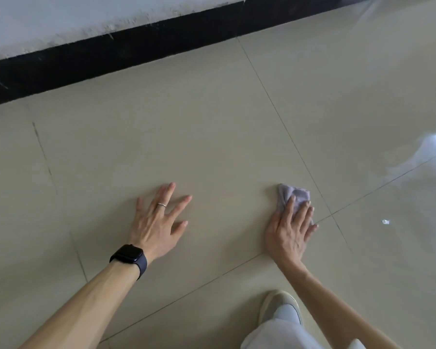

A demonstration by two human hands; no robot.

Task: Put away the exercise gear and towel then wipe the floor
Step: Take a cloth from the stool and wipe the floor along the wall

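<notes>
The beige tiled floor (212,127) is lying under me; my left hand (159,222) is resting spread flat, my right hand (291,230) pressing a lilac cloth (293,196) with straight fingers.

The left hand (159,222) is laid flat on the floor (212,134), fingers spread, with a watch (127,255) worn at its wrist. To its right, well apart, the right hand (287,230) is pressed onto a cloth (293,195), which is bunched under the fingers just beside a tile joint. A shoe (280,302) is placed nearer, beside the right forearm. Behind both hands, a skirting board (111,56) is set along the foot of the wall (61,18).
</notes>
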